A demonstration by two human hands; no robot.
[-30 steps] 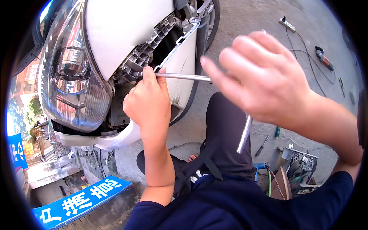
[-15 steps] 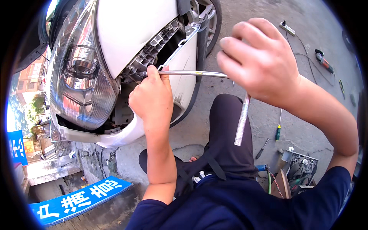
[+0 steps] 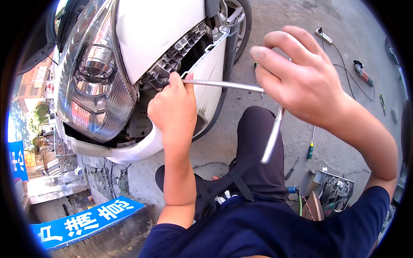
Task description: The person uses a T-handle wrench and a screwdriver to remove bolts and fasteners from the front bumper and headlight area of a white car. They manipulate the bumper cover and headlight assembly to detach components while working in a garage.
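Observation:
My left hand point(image 3: 173, 105) is closed around the front end of a long steel-shafted wrench point(image 3: 223, 84), with thumb and forefinger pinching the shaft. Its dark tip meets the grey plastic bracket point(image 3: 170, 66) between the white fender and bumper point(image 3: 211, 75); the exact contact is hidden. My right hand point(image 3: 299, 73) is raised at the wrench's other end, fingers loosely curled over it. A knurled bar of the wrench sticks out below that palm, slanting down over my right knee. The joint of shaft and bar is hidden by the hand.
A clear headlight point(image 3: 92, 81) sits left of my left hand. On the concrete at right lie a power strip point(image 3: 323, 36), an angle grinder point(image 3: 363, 73), a green-handled screwdriver point(image 3: 310, 150), a dark screwdriver point(image 3: 292, 168) and green pliers point(image 3: 382, 104). A blue sign point(image 3: 90, 221) is at lower left.
The view has shifted slightly, so the car appears a little further right. My right hand has moved slightly down and right, its fingers a bit looser. My left hand keeps its hold.

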